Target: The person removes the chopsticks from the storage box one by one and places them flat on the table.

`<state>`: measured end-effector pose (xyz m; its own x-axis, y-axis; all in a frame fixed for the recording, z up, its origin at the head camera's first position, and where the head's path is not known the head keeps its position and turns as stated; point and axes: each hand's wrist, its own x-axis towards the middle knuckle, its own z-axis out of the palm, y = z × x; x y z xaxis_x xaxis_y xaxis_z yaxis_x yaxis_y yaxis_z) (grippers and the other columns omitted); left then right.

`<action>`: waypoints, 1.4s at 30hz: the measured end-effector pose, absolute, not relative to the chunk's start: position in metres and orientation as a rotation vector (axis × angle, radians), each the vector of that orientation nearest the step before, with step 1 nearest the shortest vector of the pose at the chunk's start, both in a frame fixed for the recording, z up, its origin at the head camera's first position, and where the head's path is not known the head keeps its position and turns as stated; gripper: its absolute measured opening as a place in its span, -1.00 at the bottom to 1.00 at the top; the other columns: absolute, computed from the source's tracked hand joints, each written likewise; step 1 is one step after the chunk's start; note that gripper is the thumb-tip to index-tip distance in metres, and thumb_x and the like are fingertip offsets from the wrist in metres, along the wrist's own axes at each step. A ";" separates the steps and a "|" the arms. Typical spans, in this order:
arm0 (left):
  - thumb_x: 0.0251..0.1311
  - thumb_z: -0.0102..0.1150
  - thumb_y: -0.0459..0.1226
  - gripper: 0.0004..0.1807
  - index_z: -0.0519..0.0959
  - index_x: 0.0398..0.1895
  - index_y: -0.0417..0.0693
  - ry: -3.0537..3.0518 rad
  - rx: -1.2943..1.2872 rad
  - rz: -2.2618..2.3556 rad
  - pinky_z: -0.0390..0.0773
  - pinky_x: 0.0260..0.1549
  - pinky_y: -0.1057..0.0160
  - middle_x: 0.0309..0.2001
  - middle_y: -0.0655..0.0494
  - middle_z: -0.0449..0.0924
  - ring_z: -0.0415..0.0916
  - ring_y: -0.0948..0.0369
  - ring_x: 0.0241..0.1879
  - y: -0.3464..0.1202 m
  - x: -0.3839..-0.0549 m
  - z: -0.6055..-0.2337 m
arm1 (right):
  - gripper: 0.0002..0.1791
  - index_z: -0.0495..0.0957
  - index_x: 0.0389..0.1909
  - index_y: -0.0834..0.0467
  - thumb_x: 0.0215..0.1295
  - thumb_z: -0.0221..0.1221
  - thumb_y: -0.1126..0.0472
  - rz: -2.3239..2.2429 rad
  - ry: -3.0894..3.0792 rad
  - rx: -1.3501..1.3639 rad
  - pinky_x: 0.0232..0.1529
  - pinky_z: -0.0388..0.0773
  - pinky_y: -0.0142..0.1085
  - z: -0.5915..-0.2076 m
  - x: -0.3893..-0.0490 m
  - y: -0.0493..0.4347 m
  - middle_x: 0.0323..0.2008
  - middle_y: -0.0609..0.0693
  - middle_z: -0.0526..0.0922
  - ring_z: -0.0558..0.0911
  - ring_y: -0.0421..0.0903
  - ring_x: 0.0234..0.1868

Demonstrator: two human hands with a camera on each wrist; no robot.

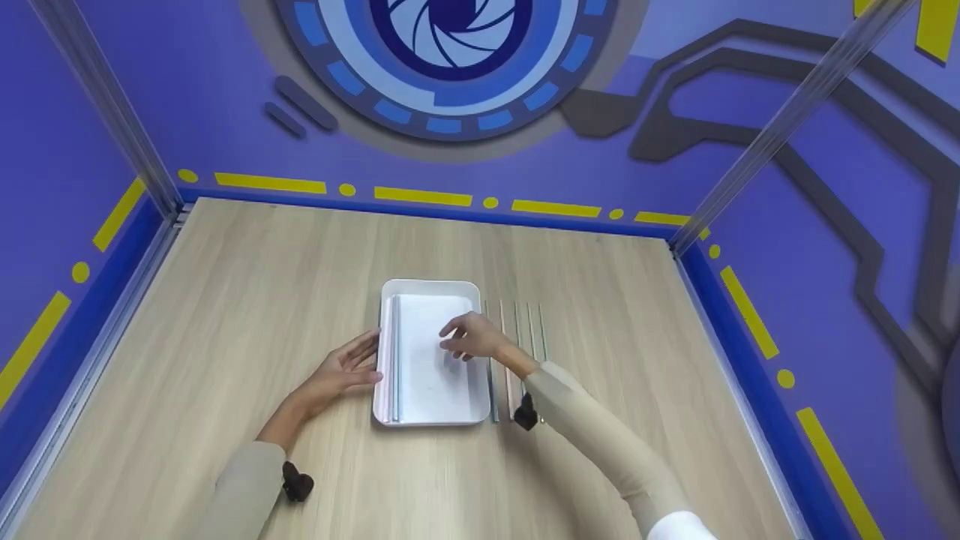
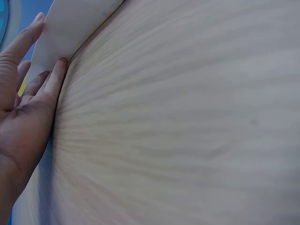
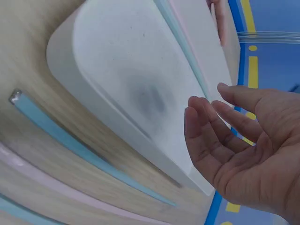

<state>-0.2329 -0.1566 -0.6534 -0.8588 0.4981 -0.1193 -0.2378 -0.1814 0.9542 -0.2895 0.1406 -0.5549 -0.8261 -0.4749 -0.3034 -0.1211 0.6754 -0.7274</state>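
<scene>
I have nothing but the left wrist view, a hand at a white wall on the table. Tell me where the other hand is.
Observer: The right hand is over the right half of the white tray.

Operator: Report what lies in that tray.

Observer: Pink and light blue sticks lie lengthwise along its left side.

Operator: Now describe what is outside it, on the far side from my hand.

Observer: A row of loose sticks lies on the table, just right of the tray.
</scene>
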 end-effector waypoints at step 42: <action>0.30 0.26 -0.47 -0.03 -0.10 0.65 -0.17 1.563 0.328 2.108 0.47 0.39 0.30 0.66 -0.25 -0.19 -0.13 -0.18 0.62 -0.157 -0.233 -0.654 | -0.80 0.59 -0.26 0.20 0.17 0.43 0.30 -0.874 2.540 -0.097 -0.61 0.72 -0.37 -0.600 -0.288 0.067 -0.53 -0.01 0.66 0.69 -0.14 -0.62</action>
<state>-0.2332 -0.1572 -0.6535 -0.8503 0.5175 -0.0957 -0.2420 -0.2230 0.9443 -0.2879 0.0670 -0.6004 -0.8965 -0.2074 -0.3914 0.0773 0.7969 -0.5992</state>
